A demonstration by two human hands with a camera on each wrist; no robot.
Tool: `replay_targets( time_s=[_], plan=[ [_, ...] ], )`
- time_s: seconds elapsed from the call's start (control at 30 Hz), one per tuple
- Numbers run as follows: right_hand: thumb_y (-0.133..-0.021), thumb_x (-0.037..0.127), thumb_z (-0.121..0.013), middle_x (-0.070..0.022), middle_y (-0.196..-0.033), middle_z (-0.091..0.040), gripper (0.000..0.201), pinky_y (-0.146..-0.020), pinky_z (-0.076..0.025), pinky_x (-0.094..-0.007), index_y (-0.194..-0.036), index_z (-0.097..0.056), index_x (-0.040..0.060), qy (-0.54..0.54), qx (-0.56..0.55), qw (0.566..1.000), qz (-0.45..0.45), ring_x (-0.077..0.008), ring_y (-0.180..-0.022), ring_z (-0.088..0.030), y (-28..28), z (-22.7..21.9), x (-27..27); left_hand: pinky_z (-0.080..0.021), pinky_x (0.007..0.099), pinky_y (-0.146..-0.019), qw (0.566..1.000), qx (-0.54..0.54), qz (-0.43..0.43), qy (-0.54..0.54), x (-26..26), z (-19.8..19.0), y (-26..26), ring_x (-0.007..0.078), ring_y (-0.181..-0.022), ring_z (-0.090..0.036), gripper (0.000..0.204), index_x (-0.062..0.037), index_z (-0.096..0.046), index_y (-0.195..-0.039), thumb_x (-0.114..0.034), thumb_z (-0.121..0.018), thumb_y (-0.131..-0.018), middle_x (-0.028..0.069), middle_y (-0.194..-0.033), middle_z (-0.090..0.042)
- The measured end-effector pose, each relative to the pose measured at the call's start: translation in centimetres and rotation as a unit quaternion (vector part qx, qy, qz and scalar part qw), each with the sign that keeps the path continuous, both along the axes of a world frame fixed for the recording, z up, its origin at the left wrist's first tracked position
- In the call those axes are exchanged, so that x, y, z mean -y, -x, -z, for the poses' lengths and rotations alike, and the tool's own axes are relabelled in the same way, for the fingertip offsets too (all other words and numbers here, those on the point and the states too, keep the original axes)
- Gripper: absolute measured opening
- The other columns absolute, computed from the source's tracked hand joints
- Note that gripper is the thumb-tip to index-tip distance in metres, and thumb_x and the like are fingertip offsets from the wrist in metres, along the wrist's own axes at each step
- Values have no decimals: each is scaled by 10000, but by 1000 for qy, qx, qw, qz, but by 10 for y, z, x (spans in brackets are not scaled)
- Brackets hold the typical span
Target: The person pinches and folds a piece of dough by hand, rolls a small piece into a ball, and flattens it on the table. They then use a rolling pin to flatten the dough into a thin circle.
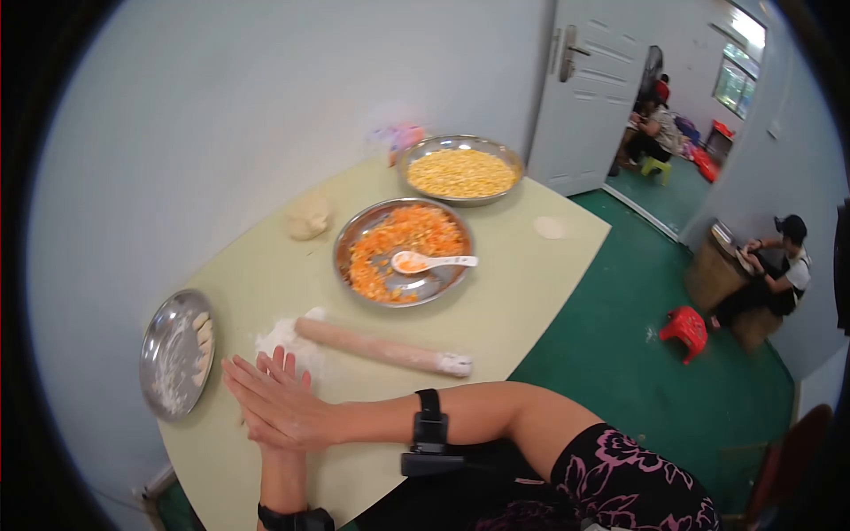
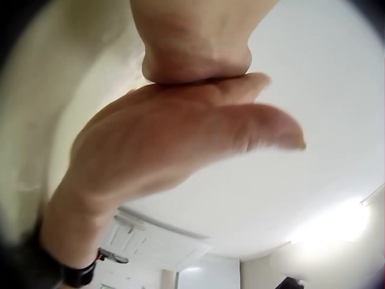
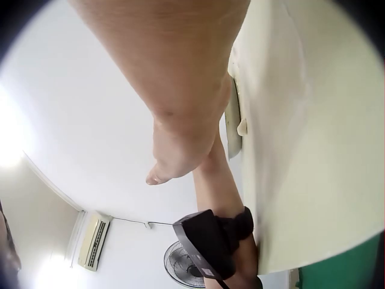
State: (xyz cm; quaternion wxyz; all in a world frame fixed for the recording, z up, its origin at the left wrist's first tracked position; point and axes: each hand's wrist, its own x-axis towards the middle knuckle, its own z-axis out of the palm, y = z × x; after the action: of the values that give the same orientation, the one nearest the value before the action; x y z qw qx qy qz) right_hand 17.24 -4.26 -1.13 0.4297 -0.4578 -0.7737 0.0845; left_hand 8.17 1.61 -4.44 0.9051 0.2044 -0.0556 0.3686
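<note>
My right hand [image 1: 282,409] lies across my left hand [image 1: 290,365], palm to palm, its fingers straight. The left fingers extend out from underneath, pointing away from me. Anything between the palms is hidden. In the left wrist view the right hand [image 2: 150,141] presses against the heel of the left. White flour [image 1: 283,338] is spread just beyond the fingers, next to a wooden rolling pin [image 1: 376,343] with a floury end. Left of the hands stands an oval metal plate [image 1: 164,354] bearing several pale dumplings [image 1: 204,336].
Farther back are a metal bowl [image 1: 341,257] of orange filling with a white spoon [image 1: 434,262], and another bowl [image 1: 509,190] of yellow shreds. A dough lump [image 1: 308,218] and round wrapper [image 1: 549,227] lie on the table [image 1: 531,274]. A red stool [image 1: 684,332] and seated person [image 1: 779,274] are right.
</note>
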Motion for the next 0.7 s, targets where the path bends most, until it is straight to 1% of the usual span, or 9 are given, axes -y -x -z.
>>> replay_targets(
  time_s=[0.07,0.17,0.37,0.47,0.5,0.57,0.6,0.67,0.7],
  plan=[
    [-915,425,-408,-278,-1489,-104,780,-1129,-77,-492,-1406,-137,-117,61,-20,997,37,-403,-1398,-66,-6,3,-12,-202,465,-1107,993,72,62,-66,0,7,-4,347,-1365,-242,748,-50,-274,-1412,-614,-286,-920,186,-1479,-255],
    [-947,453,-366,-233,-1508,-106,705,-1097,-93,-537,-1427,-195,-33,93,-31,995,-18,-408,-1393,-87,2,17,-18,-183,439,-1122,960,-180,-170,132,8,-54,-7,310,-1383,-211,758,-85,-144,-1466,-600,-285,-929,165,-1514,-175],
    [-913,353,-460,-330,-1466,-71,744,-1135,-70,-472,-1405,-144,-108,106,-39,975,-189,-421,-1394,-27,4,-7,8,-146,442,-1146,950,-140,-248,130,-13,-66,13,318,-1404,-150,776,-40,-61,-1464,-566,-287,-940,178,-1519,-139],
    [-912,279,-452,-325,-1440,-158,671,-1122,-112,-469,-1387,-192,-116,44,-75,985,-151,-428,-1373,-98,4,2,0,-114,444,-1156,967,-178,-171,69,-10,-42,8,319,-1407,-134,765,-50,-43,-1464,-546,-305,-944,171,-1523,-115],
    [-910,255,-449,-325,-1424,-192,646,-1116,-130,-467,-1377,-210,-122,14,-92,989,-115,-430,-1360,-131,3,4,-6,-105,443,-1158,991,-89,-85,-48,-14,-27,3,316,-1407,-134,761,-48,-55,-1463,-546,-303,-944,170,-1524,-111],
    [-913,268,-443,-313,-1422,-224,626,-1116,-116,-477,-1360,-249,-126,-7,-104,994,-47,-417,-1363,-149,2,12,-21,-87,440,-1162,954,99,91,-266,-21,1,-5,310,-1407,-135,755,-44,-78,-1460,-548,-300,-944,167,-1526,-104],
    [-918,305,-439,-301,-1436,-222,635,-1124,-86,-489,-1352,-270,-126,-1,-99,995,-15,-401,-1380,-135,0,16,-32,-85,440,-1161,987,10,-21,-159,-3,-12,-16,309,-1408,-133,747,-47,-85,-1461,-548,-290,-945,167,-1525,-109],
    [-937,294,-407,-265,-1440,-261,554,-1124,-64,-518,-1313,-353,-108,13,-106,994,29,-373,-1388,-155,-9,7,-27,-80,441,-1158,953,-171,-242,62,46,-64,-41,308,-1409,-129,733,-55,-99,-1463,-548,-270,-947,168,-1524,-117],
    [-935,288,-407,-266,-1435,-265,551,-1122,-67,-520,-1314,-353,-109,16,-108,994,-7,-379,-1381,-165,-11,2,-22,-73,445,-1158,954,-176,-228,86,44,-73,-32,307,-1410,-122,728,-62,-96,-1465,-547,-261,-948,168,-1524,-118]
  ],
)
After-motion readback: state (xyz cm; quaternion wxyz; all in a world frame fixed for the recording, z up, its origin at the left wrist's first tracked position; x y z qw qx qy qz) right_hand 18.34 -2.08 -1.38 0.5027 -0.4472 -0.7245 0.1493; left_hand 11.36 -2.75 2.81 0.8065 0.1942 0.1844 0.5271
